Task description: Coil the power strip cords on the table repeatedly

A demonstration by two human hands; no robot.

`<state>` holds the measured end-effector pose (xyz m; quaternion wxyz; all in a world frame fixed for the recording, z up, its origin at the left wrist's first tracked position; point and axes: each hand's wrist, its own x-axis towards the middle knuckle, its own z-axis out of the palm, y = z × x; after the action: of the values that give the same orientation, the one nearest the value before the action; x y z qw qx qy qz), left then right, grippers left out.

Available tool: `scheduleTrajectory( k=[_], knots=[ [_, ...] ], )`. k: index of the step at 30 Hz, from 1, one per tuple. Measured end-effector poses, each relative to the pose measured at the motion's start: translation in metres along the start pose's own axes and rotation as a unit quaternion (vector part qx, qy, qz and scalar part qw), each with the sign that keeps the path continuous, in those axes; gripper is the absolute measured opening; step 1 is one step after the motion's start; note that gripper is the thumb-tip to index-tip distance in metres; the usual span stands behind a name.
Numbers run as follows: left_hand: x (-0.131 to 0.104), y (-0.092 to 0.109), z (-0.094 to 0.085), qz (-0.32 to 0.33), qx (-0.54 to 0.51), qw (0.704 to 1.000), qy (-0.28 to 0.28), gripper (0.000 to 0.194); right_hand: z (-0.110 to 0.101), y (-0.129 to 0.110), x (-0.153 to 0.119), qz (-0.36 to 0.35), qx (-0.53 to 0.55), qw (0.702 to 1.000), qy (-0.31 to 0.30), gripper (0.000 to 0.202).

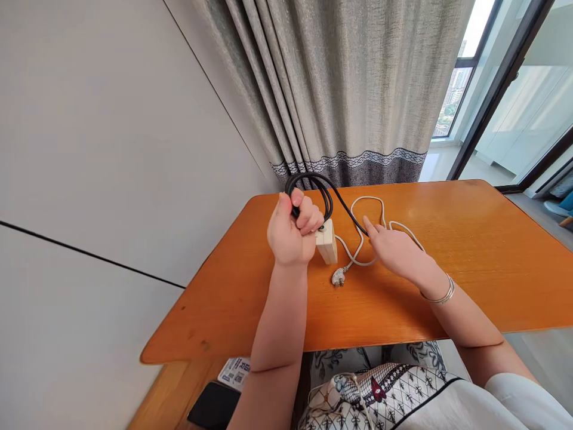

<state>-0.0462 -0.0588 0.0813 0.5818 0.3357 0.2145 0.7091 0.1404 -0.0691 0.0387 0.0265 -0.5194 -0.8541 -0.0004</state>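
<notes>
My left hand [293, 230] is closed around a coiled black cable [326, 194], raised above the table. From the coil, one strand runs down to the right to my right hand [396, 251], whose fingers are at that strand; their undersides are hidden, so how they hold it is unclear. Just behind my left hand stands a cream-coloured box [328, 243], partly covered by the hand. A white cord [353, 260] winds over the table between the box and my right hand. Its white plug [339, 277] lies on the wood with the prongs toward me.
The orange-brown wooden table [483, 257] has rounded corners. Grey curtains [358, 89] hang behind it, with a white panelled wall [111, 137] at left and a glass door at right. Below the table's front edge are a black flat object [215, 406] and a printed paper [235, 373].
</notes>
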Motion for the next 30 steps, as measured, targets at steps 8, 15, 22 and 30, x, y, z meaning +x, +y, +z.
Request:
scheduleTrajectory(
  k=[8, 15, 22, 30],
  knots=[
    [-0.006, -0.021, -0.005, 0.006, 0.127, 0.986, -0.108, 0.039, -0.009, -0.014, -0.022, -0.099, -0.122, 0.977, 0.145, 0.048],
    [-0.028, -0.028, -0.002, -0.013, 0.258, 0.939, -0.225, 0.038, -0.020, -0.002, -0.039, -0.209, -0.098, 0.872, 0.431, 0.029],
    [-0.037, -0.027, 0.006, 0.062, 0.471, 0.836, -0.274, 0.036, -0.025, -0.001, -0.041, -0.154, -0.054, 0.905, 0.393, 0.019],
    [-0.037, -0.029, 0.006, 0.032, 0.510, 0.814, -0.277, 0.035, -0.028, 0.010, -0.054, -0.112, 0.088, 0.983, 0.120, 0.024]
  ],
)
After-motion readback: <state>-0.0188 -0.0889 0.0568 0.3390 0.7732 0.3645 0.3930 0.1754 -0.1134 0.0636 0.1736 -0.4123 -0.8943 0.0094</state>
